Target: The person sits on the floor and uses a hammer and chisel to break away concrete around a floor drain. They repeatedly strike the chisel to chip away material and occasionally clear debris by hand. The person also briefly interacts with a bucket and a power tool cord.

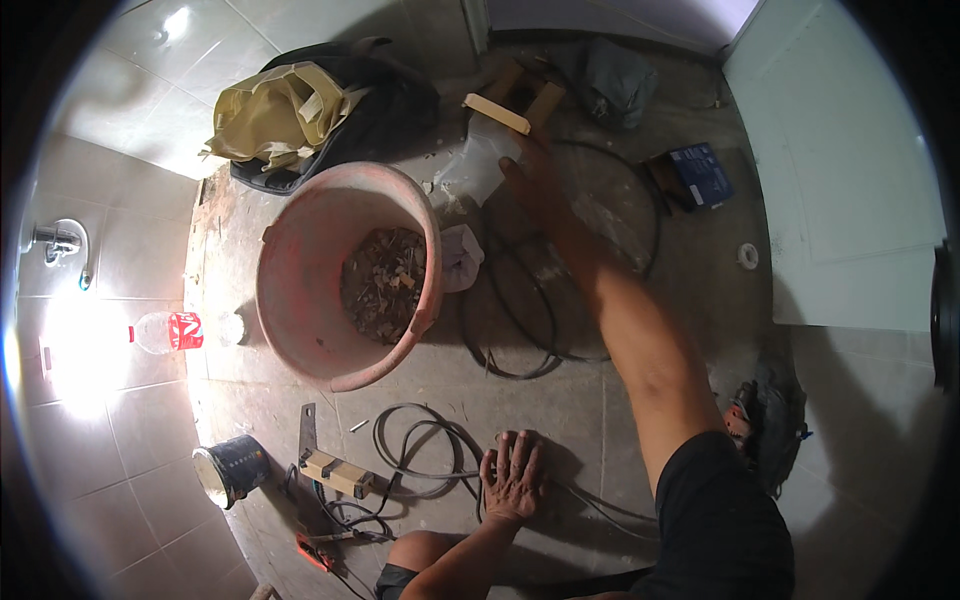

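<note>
My left hand (512, 478) is pressed flat on the concrete floor with its fingers outstretched, beside a loop of grey cable (425, 408). My right arm reaches far forward. At its end my right hand (530, 178) is at a small open cardboard box (497, 113) with a raised flap. A sheet or bag of clear plastic (473, 170) lies next to that hand. The thumb shows, but the other fingers are dark and hidden toward the box, so their grip is unclear. A large reddish bucket (290, 270) stands left of the arm, with debris (388, 285) inside.
Black hose (545, 310) coils under my right arm. A tan-lined dark bag (275, 115), a plastic bottle (165, 333), a paint tin (232, 470), a handsaw blade (308, 430) and a power strip (338, 473) are leftward. A blue box (700, 175) and white door (850, 170) are at right.
</note>
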Motion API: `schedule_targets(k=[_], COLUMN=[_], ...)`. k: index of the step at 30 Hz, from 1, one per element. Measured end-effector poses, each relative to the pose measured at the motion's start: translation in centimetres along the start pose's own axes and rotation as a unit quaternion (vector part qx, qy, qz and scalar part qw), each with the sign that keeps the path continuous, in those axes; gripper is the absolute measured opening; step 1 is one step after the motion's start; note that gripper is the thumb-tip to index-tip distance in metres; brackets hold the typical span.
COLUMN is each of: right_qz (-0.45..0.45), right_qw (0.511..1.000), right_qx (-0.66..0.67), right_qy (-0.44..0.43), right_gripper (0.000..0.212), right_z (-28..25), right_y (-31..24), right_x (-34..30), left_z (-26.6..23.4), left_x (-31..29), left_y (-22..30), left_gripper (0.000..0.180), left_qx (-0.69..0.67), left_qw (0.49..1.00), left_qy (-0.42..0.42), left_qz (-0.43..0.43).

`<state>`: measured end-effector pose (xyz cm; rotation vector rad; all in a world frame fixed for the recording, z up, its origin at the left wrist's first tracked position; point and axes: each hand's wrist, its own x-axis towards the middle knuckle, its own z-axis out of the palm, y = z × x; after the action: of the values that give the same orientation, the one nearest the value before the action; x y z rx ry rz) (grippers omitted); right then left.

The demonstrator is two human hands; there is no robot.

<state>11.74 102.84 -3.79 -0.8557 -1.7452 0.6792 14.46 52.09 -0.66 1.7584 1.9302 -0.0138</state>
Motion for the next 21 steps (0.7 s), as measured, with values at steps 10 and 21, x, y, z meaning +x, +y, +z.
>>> schedule_targets(k=[10, 21], right_qz=[0.027, 0.142], right_qw=[0.997, 0.948], right_qx=[-0.026, -0.211], right_qy=[0.069, 0.193], right_gripper=[0.041, 0.038], right_z=[-10.1, -26.1], right_y=[-13.5, -14.7], right_x=[-9.4, -20.9], left_z=[0.0, 0.5], left_x=[-0.3, -0.1], left_y=[0.4, 0.2], left_gripper=[0.073, 0.069], left_qx=[-0.009, 0.014], left_qw=[1.0, 0.998], left_qy=[0.023, 0.062], left_qz=[-0.011, -0.006])
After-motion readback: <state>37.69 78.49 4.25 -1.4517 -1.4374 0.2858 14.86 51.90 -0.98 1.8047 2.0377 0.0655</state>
